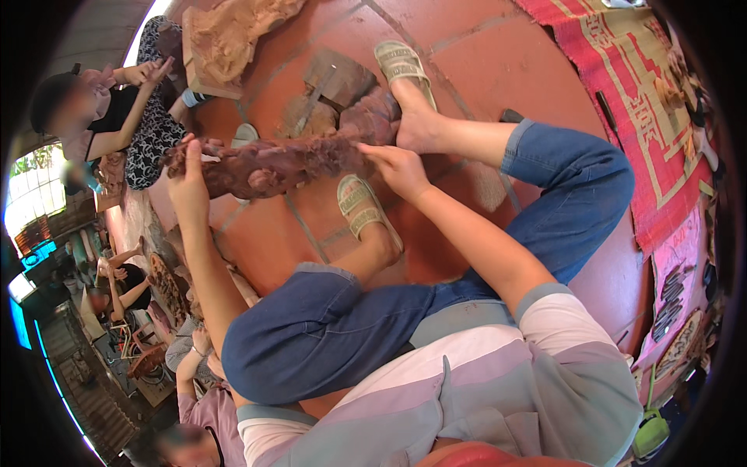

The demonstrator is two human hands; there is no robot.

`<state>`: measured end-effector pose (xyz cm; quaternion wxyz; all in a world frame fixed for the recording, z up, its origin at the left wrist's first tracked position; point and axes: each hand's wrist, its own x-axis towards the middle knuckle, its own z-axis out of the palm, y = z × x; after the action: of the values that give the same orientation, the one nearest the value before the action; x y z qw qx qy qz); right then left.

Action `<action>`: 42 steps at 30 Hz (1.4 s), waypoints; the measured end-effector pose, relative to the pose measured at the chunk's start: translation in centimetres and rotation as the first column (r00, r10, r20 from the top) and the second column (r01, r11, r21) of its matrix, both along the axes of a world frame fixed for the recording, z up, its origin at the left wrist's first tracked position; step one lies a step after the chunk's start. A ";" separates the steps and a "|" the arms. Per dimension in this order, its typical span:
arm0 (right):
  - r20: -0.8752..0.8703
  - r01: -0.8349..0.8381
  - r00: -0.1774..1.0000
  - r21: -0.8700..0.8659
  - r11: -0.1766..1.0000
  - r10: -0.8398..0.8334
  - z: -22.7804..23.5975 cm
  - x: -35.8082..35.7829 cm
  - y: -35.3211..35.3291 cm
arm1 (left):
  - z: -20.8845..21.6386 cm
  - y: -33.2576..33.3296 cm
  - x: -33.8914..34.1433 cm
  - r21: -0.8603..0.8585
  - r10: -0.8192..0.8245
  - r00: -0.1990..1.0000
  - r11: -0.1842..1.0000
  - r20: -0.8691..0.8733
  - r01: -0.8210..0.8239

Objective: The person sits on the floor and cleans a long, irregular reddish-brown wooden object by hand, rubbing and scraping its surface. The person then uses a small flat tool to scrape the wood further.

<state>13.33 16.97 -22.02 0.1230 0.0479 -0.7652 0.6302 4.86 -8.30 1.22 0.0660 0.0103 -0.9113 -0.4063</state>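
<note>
Left hand (189,175) and right hand (401,171) meet opposite ends of a dark red carving (268,170)

The long, knobbly carving stretches from left to right in front of the wearer, above a terracotta tiled floor (261,241), as I follow from a distance through the head camera. I see the left hand closed around its left end, thumb uppermost. The right hand has its fingertips at the right end, forefinger extended; from my post I cannot tell whether they grip the piece or only touch it.

Just beyond that end, a lumpy reddish piece (369,117) lies beside a brown block (338,78). The wearer sits in rolled blue jeans (334,327), one foot near and one farther off, both in pale strapped sandals (362,204). At far left, a co-worker (117,128) in a dark cap holds both hands close together, near a rough tan piece (241,39). Another person (214,412), in a mauve top, appears at near left. Over to the right I make out a red patterned mat (607,124) and a pink cloth (661,261) bearing dark slender objects (671,303).
</note>
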 end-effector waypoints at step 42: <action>0.184 -0.140 0.979 0.307 0.941 0.085 1.4 -1.4 0.6 | 0.6 2.1 0.4 0.009 0.076 0.997 0.997 -0.036 -0.075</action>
<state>11.95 17.56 -20.61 0.0126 0.0576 -0.8603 0.5064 5.22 -6.20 1.85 0.0976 0.0377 -0.9073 -0.4072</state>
